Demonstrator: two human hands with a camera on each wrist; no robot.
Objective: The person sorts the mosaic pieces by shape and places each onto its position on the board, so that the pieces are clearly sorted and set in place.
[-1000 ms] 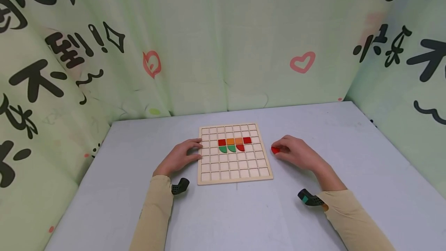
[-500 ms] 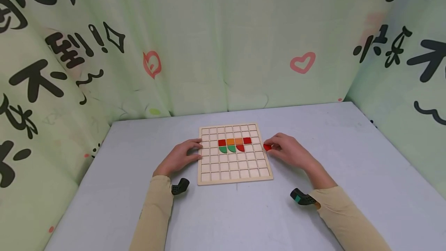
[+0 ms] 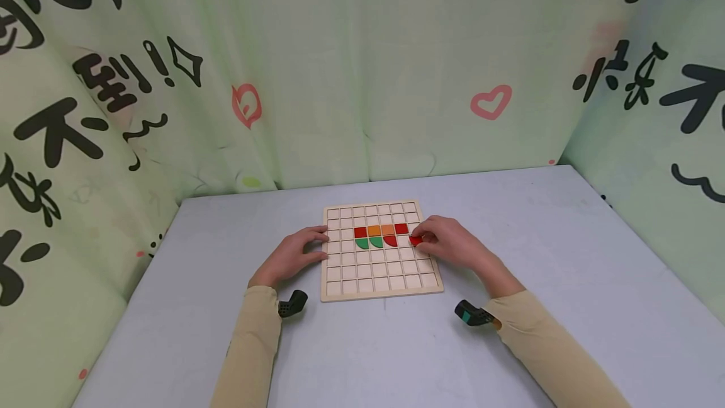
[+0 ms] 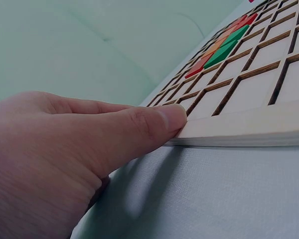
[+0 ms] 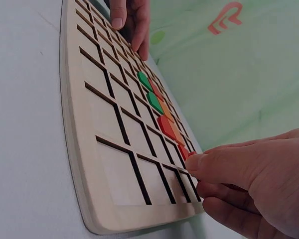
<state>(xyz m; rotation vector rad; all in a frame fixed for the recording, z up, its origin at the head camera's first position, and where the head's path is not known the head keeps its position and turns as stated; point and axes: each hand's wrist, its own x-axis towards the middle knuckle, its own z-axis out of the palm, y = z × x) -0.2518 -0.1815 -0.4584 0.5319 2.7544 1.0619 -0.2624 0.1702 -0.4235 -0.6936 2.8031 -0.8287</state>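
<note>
A wooden grid board [image 3: 382, 296] lies flat on the table. My left hand [image 3: 290, 255] rests at its left edge with fingers and thumb extended; in the left wrist view the thumb [image 4: 159, 122] touches the rim. My right hand [image 3: 455, 244] pinches a small red piece [image 3: 415, 240] between thumb and fingers, over the board's right-hand cells. One row holds a red square [image 3: 360, 232], two orange squares [image 3: 374, 230] and another red square [image 3: 401, 228]. Just below sit two green quarter-circles [image 3: 362, 243] and a red quarter-circle [image 3: 390, 241]. The right fingers partly cover the held piece.
The table [image 3: 374, 351] has a pale cloth surface. A light green curtain [image 3: 368, 80] with dark lettering and red hearts hangs behind it and at both sides. A black wrist device [image 3: 292, 303] sits below each hand.
My right hand has moved left with the red piece, from the table beside the board to over its right-hand cells. The left hand has kept its place.
</note>
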